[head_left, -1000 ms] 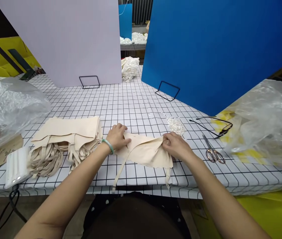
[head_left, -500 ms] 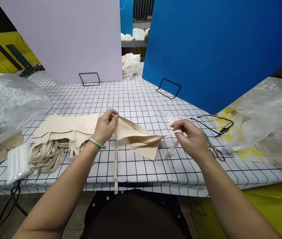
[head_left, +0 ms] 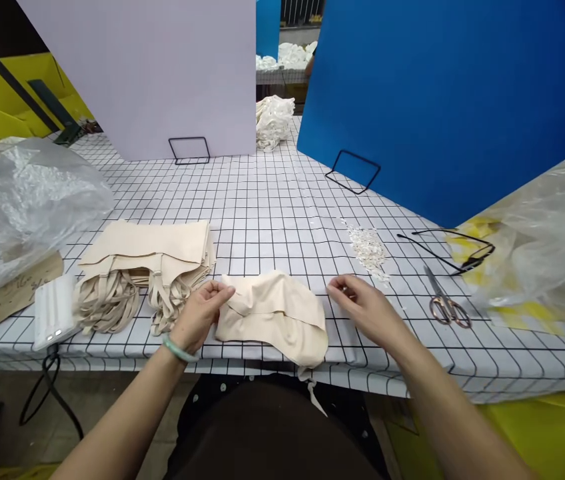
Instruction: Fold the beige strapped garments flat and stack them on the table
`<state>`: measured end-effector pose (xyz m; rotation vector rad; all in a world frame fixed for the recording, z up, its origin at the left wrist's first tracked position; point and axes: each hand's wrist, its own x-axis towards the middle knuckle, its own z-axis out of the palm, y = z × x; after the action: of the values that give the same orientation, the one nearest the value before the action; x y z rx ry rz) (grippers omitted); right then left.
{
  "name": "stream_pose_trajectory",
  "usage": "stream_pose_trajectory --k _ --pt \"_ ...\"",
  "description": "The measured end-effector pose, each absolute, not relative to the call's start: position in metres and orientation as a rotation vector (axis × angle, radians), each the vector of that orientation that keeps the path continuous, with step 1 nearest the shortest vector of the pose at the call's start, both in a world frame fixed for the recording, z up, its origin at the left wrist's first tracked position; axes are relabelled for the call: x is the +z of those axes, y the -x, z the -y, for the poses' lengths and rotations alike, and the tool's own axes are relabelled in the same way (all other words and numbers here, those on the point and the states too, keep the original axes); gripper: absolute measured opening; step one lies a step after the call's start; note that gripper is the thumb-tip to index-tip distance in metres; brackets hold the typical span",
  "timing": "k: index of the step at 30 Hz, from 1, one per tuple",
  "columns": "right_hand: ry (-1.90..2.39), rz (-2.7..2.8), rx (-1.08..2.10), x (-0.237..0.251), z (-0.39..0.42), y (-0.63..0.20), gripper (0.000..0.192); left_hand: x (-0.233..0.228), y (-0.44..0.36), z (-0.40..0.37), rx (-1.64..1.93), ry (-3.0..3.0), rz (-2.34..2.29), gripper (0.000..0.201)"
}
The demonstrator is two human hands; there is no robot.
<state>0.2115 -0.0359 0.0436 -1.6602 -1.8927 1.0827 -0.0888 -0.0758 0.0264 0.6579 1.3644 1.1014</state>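
Note:
A cream cloth piece (head_left: 272,313) with a folded-over flap lies rumpled in front of me. From its lower right end a knotted cloth strap (head_left: 315,393) hangs over the table edge. My left hand (head_left: 202,312), with a green bangle at the wrist, pinches the cloth's upper left edge between thumb and fingers. Just off the right end of the cloth, my right hand (head_left: 362,307) has its fingers loosely curled and nothing visible in them. Left of my left hand, a stack of similar cream cloth pieces (head_left: 152,241) has bundled straps (head_left: 105,303) trailing from it.
Scissors (head_left: 445,303), eyeglasses (head_left: 447,257) and a scatter of small white bits (head_left: 368,248) lie at right. A white device (head_left: 52,310) with a cord sits at left. Plastic bags (head_left: 32,193) flank the grid-patterned table (head_left: 242,207); lilac (head_left: 147,73) and blue (head_left: 427,87) panels stand behind.
The cloth has gone from partly raised and folded to lying spread, nearer to me. Both hands have come lower; my right hand no longer holds the strap. The view has shifted slightly.

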Motion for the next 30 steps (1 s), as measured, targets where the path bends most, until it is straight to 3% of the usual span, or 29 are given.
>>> stream_pose_trajectory --k 2,3,6,8,13,17,20,25,27,30 --pt "1.776 1.949 0.790 0.028 0.023 -0.194 0.024 0.029 0.088 0.069 1.121 -0.651 -1.403 0.044" --pt "1.786 2.003 0.787 0.024 0.020 -0.189 0.021 0.034 0.088 0.067 1.135 -0.656 -1.407 0.047" --pt "1.690 1.977 1.090 0.026 0.018 -0.192 0.021 0.057 0.094 0.067 1.201 -0.771 -1.372 0.048" --pt "1.589 1.779 1.105 0.033 0.016 -0.205 0.022 0.069 0.096 0.066 1.280 -0.916 -1.327 0.043" --pt "1.486 1.592 0.621 0.034 0.004 -0.226 0.023 0.047 0.084 0.043 1.361 -1.158 -1.364 0.028" --pt "1.685 1.673 0.568 0.015 0.018 -0.227 0.042 0.011 0.077 0.031 1.236 -1.086 -1.514 0.037" --pt "1.723 1.845 0.472 0.000 0.037 -0.222 0.037 0.004 0.076 0.036 1.132 -1.363 -1.694 0.047" --pt "1.767 2.161 0.006 -0.011 0.036 -0.212 0.031 0.003 0.070 0.039 0.744 -1.991 -1.875 0.065" --pt "1.767 2.204 -0.093 -0.012 0.029 -0.216 0.026 0.000 0.069 0.036 0.685 -2.088 -1.947 0.056" --pt "1.720 2.196 -0.143 -0.014 0.026 -0.228 0.022 -0.003 0.075 0.036 0.569 -2.195 -2.015 0.024"
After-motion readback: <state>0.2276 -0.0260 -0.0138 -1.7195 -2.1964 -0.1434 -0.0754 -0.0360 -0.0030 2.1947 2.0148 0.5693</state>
